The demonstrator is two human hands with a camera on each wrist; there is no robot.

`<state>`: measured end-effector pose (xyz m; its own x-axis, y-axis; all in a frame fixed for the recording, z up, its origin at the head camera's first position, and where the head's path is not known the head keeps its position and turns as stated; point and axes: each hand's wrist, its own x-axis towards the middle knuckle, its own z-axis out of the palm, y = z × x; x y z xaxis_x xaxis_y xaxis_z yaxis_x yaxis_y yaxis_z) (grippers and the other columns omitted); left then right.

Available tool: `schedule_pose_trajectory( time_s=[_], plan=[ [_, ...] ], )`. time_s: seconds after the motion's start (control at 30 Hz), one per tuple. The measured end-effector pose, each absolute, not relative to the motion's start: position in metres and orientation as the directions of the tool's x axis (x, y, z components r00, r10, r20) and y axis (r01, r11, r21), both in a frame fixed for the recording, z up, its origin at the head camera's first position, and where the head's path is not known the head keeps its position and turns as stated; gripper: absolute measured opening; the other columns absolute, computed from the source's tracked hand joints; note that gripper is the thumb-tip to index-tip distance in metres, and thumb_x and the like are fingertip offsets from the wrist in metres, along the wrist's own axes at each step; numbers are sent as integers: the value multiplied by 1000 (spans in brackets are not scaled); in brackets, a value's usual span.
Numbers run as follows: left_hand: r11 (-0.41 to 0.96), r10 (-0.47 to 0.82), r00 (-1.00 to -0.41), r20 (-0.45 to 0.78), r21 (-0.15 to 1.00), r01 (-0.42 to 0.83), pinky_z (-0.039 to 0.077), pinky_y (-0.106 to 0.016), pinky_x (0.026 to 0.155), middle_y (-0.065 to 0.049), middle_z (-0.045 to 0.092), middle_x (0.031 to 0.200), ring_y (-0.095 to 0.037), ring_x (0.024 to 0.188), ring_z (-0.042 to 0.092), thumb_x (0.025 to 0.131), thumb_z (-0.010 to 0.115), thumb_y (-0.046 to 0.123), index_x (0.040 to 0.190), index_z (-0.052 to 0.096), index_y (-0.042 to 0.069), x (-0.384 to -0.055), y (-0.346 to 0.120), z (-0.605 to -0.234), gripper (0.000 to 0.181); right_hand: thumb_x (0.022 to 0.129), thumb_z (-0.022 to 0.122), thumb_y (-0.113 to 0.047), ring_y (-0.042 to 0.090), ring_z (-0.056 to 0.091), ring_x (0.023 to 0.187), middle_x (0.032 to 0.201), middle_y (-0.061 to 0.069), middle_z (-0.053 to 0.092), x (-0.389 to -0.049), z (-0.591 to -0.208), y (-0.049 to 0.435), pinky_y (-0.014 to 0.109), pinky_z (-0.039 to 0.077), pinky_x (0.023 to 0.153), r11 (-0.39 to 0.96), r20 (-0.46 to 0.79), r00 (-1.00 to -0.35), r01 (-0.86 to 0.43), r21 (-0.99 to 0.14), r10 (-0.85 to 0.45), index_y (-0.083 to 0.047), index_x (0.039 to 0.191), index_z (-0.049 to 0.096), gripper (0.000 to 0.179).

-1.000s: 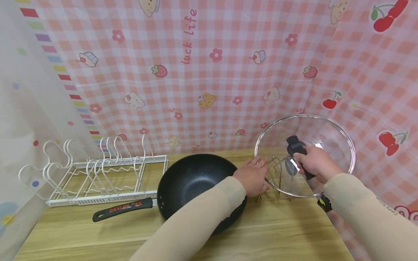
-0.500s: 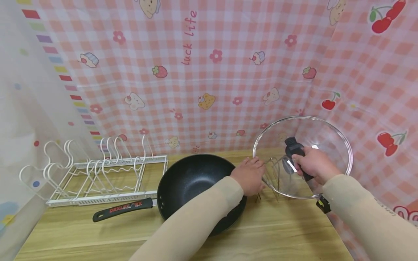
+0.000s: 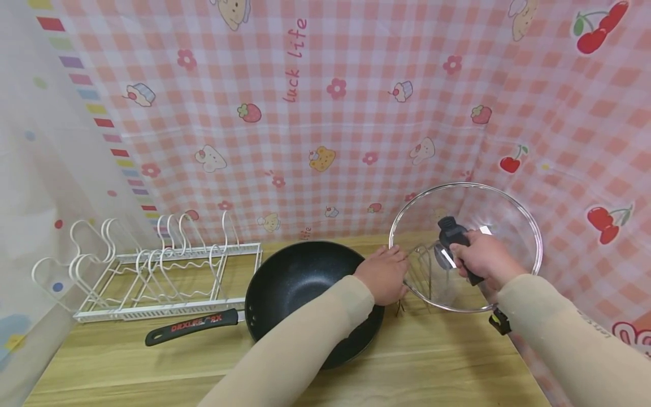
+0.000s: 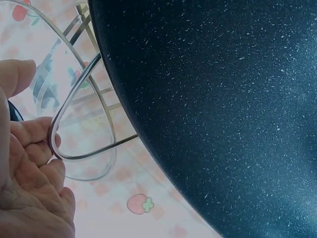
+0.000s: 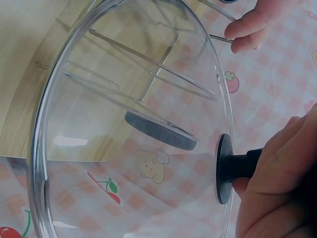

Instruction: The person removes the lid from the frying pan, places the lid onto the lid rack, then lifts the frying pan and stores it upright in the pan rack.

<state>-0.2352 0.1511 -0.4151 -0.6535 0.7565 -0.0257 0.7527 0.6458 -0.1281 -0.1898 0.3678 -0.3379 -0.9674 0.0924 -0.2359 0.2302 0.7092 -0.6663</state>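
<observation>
My right hand grips the black handle of a large round glass lid with a metal rim. The lid stands tilted upright at the right side of the table. Through its glass shows a thin metal wire rack. My left hand is at the rack's left end; in the left wrist view its fingers curl round a wire loop. Beneath my left forearm sits a black wok, its long handle pointing left.
At the back left stands a white wire rack with several upright loops, close to the wok. The wooden table ends in an edge at the right. A pink checked cloth hangs behind it and along the right side.
The lid has shifted slightly left and down in my right hand. My left hand has moved a little left too, its fingers less spread. The wok and white rack stay put.
</observation>
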Motion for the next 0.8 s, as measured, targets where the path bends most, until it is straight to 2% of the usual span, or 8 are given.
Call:
schedule_pose_trajectory(
  time_s=[0.37, 0.53, 0.7, 0.73, 0.8],
  plan=[
    [625, 772, -634, -42, -126, 770, 23, -36, 133, 2, 40, 169, -19, 160, 31, 106, 56, 50, 157, 49, 16, -238, 152, -416, 62, 110, 47, -19, 12, 58, 59, 70, 1, 58, -189, -340, 366, 30, 54, 55, 688, -258, -962, 247, -682, 90, 8, 120, 49, 29],
    [620, 775, -630, -52, -130, 774, 23, -35, 133, 1, 40, 169, -19, 160, 30, 106, 56, 50, 157, 48, 16, -238, 151, -414, 63, 110, 48, -19, 12, 59, 59, 71, 3, 59, -190, -339, 364, 30, 55, 55, 691, -271, -958, 255, -676, 88, 12, 130, 45, 37],
    [604, 784, -618, -56, -160, 781, 24, -34, 132, 1, 40, 169, -20, 160, 31, 105, 56, 52, 158, 48, 15, -240, 153, -416, 64, 110, 47, -18, 12, 59, 60, 71, 3, 58, -189, -338, 364, 31, 56, 56, 689, -291, -953, 267, -674, 84, 17, 149, 30, 54],
    [603, 785, -617, -56, -162, 781, 24, -34, 132, 1, 40, 169, -20, 160, 31, 105, 56, 52, 158, 48, 15, -240, 153, -416, 64, 110, 47, -18, 12, 59, 60, 71, 2, 59, -189, -338, 364, 31, 56, 56, 691, -291, -953, 265, -673, 83, 18, 150, 28, 57],
    [604, 784, -619, -54, -166, 780, 24, -34, 132, 1, 40, 169, -20, 160, 32, 105, 56, 52, 158, 48, 15, -240, 153, -416, 64, 110, 47, -18, 12, 60, 59, 71, 2, 59, -189, -338, 363, 30, 56, 57, 695, -288, -954, 261, -670, 80, 17, 147, 32, 53]
  ],
)
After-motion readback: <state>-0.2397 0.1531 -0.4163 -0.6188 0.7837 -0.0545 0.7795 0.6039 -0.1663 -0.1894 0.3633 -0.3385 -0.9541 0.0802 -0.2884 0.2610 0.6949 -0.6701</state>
